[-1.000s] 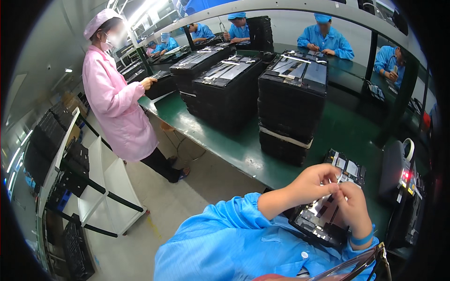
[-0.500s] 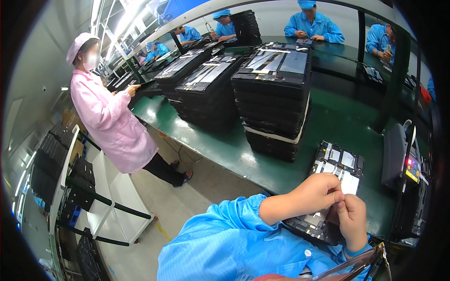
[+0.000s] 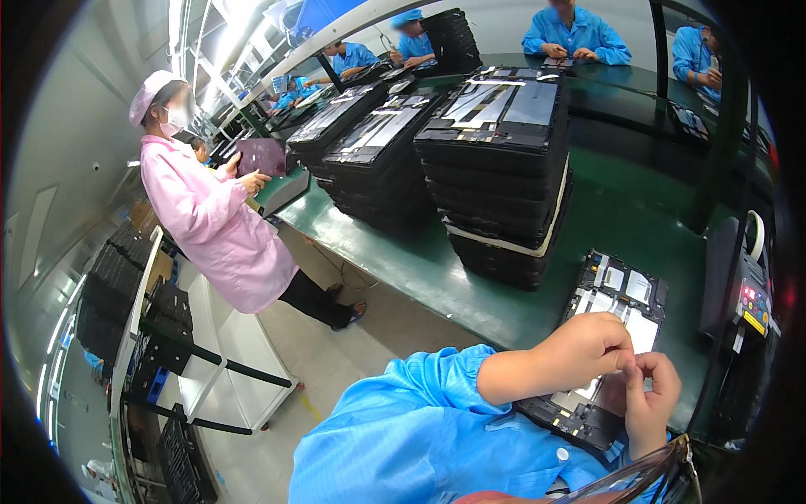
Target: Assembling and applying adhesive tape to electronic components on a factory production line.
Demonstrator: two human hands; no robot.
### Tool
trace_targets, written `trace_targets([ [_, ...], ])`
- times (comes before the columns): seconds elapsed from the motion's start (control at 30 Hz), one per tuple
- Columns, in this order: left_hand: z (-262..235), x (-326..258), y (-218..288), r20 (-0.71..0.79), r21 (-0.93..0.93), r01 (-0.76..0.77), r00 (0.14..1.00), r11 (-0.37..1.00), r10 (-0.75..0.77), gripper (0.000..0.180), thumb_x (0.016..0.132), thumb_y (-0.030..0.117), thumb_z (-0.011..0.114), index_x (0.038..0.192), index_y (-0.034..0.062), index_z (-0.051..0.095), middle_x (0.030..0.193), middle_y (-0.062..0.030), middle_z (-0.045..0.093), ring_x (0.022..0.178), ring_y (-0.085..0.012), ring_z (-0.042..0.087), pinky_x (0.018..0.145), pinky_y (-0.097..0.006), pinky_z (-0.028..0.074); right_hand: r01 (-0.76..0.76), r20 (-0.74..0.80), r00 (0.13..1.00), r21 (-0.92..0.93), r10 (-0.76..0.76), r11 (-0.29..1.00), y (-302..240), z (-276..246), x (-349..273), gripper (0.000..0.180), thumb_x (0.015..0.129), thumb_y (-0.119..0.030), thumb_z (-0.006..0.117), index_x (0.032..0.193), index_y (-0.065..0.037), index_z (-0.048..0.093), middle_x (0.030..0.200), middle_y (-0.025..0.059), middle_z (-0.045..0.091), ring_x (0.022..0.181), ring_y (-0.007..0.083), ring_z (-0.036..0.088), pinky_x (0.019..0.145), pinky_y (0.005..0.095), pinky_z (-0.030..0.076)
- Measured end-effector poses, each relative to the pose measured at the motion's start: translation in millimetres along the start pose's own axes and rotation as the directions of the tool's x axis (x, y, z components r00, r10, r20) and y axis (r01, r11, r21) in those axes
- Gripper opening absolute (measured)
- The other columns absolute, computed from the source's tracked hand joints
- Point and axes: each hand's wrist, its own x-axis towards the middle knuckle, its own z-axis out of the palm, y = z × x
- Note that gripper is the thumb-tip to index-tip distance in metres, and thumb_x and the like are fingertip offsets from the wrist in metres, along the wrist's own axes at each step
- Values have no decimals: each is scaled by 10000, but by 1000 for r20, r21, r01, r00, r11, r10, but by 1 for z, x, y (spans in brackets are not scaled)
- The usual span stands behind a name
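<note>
My left hand (image 3: 594, 351) and my right hand (image 3: 653, 403) meet fingertip to fingertip, each in a pinch. Whatever lies between the fingers is too small or hidden to make out. Just beneath them rests an opened tablet-like device (image 3: 643, 329) on the green bench, with white and silver panels and dark circuit parts showing. The hands cover its middle; its far end and a near corner stay visible.
Tall stacks of similar opened devices (image 3: 504, 185) stand beyond on the green bench (image 3: 403, 260). A grey box with lit buttons (image 3: 753, 304) sits at right. A person in pink (image 3: 206, 206) stands left, near a white trolley (image 3: 239, 349). Workers in blue (image 3: 578, 38) sit across.
The whole view has shifted slightly. My hands remain pinched together over the device. The person in pink now holds up a dark flat panel.
</note>
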Motion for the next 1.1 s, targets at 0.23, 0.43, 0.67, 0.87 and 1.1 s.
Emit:
trace_targets([
  [0.23,-3,-5,-1,-135,-144,82,986,986,-102,341,799,100,642,1123,-3,620,818,-84,578,682,-191,573,638,-308,479,-64,-142,985,214,96,975,28,-5,-3,90,917,-77,522,867,-3,535,915,58,583,797,131,537,723,266,425],
  [0.43,-13,-9,-25,-175,244,122,981,962,-80,474,794,166,622,1216,-26,523,1093,-179,514,1027,-321,512,884,-379,429,-93,-185,956,550,229,830,102,-2,-10,279,983,-215,420,1193,-32,409,1309,135,449,1212,212,413,1042,338,284],
  [0.67,0,-20,-65,-192,29,428,889,903,-415,800,804,197,619,1425,-43,176,1449,-268,206,1327,-414,282,1086,-390,283,-66,-121,973,676,199,734,98,19,-17,498,970,-247,426,1370,-54,201,1425,161,316,1285,245,346,1074,352,251],
  [0.87,-7,-30,-58,-156,-37,417,895,908,-417,804,797,182,608,1430,-44,167,1460,-267,188,1343,-380,278,1093,-357,271,-101,-93,972,665,217,740,80,27,-22,542,937,-226,464,1379,-66,195,1439,159,297,1301,249,330,1072,355,258],
  [1.1,-10,-31,-47,-101,169,339,940,925,-326,824,780,206,666,1408,-69,210,1436,-328,187,1357,-438,218,1109,-399,240,-61,-124,968,727,218,684,74,27,-36,577,845,-58,453,1373,-65,223,1435,143,306,1310,255,322,1080,371,258],
])
